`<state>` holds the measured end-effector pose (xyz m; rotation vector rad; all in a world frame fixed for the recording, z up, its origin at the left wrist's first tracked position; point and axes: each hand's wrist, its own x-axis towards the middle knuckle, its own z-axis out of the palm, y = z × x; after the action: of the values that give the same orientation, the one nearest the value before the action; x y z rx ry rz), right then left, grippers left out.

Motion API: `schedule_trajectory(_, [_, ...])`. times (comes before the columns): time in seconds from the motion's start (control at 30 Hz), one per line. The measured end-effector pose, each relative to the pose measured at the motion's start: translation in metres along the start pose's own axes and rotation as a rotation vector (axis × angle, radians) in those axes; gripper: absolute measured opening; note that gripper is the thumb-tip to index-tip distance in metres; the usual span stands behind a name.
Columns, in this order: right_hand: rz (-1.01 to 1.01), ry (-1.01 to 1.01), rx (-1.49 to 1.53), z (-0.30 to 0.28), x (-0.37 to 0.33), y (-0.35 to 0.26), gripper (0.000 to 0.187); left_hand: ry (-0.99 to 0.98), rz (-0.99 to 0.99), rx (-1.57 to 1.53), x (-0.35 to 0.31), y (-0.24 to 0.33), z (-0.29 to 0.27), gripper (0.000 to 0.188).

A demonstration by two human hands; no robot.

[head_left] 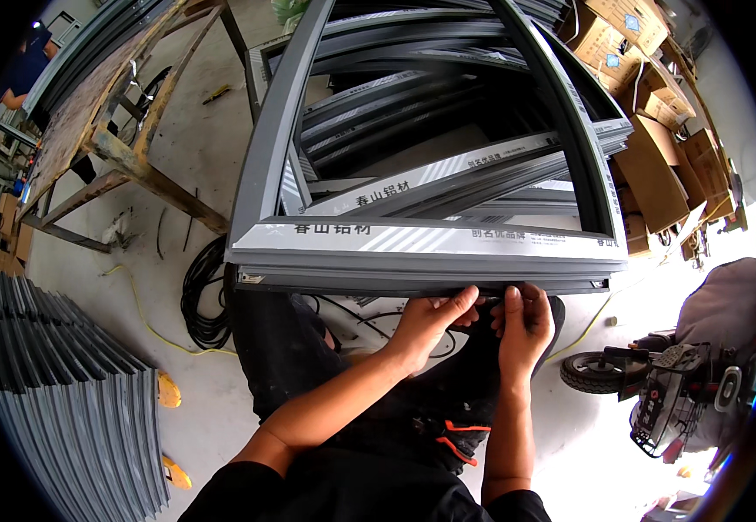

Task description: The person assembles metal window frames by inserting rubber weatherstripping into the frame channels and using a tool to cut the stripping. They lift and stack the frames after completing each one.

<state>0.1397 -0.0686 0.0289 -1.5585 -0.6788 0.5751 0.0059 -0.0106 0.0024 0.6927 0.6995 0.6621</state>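
Note:
A grey aluminium window frame (430, 242), with printed white protective film on its bars, lies in front of me with its near edge over my knees. A black strip-like edge runs along the bottom of its near side. My left hand (437, 324) is closed there, thumb pressed against that edge right of its middle. Just beside it, my right hand (524, 324) is also closed, thumb and fingers pinched together at the same edge. Whatever the fingertips grip is too small and dark to make out. Orange-handled pliers or cutters (460, 442) show at my lap.
More grey frames (378, 113) are piled beyond. Left stand a rusty workbench (117, 148) and stacked grey profiles (82, 418); a black cable coil (204, 300) lies near my leg. Right are cardboard boxes (656, 165) and a scooter (656, 383). Another person (34, 65) is far left.

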Motion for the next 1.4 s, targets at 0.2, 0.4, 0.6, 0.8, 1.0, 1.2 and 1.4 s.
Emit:
schedule_trajectory(0.2, [0.036, -0.004, -0.067, -0.009, 0.005, -0.001, 0.014, 0.006, 0.040, -0.064, 0.000, -0.002, 0.005, 0.028])
schedule_trajectory(0.4, [0.003, 0.167, 0.106, -0.028, 0.003, 0.001, 0.017, -0.012, 0.080, 0.227, -0.018, -0.004, 0.014, 0.025])
schedule_trajectory(0.6, [0.371, -0.078, 0.471, -0.027, 0.003, 0.006, 0.022, 0.116, 1.314, 1.390, -0.022, 0.036, 0.033, 0.022])
schedule_trajectory(0.8, [0.427, -0.042, 0.552, -0.014, 0.011, 0.001, 0.023, 0.058, 1.339, 1.613, 0.001, 0.035, 0.041, 0.026])
schedule_trajectory(1.0, [0.364, 0.018, 0.542, -0.008, 0.011, 0.013, 0.025, 0.104, 1.334, 1.654, 0.008, 0.028, 0.043, 0.014])
schedule_trajectory(1.2, [0.361, 0.051, 0.491, -0.007, 0.011, 0.011, 0.029, 0.067, 1.189, 1.694, 0.003, 0.034, 0.047, 0.018])
schedule_trajectory(1.4, [0.358, 0.057, 0.517, -0.007, 0.012, 0.013, 0.028, 0.076, 1.198, 1.740, 0.002, 0.037, 0.051, 0.017])
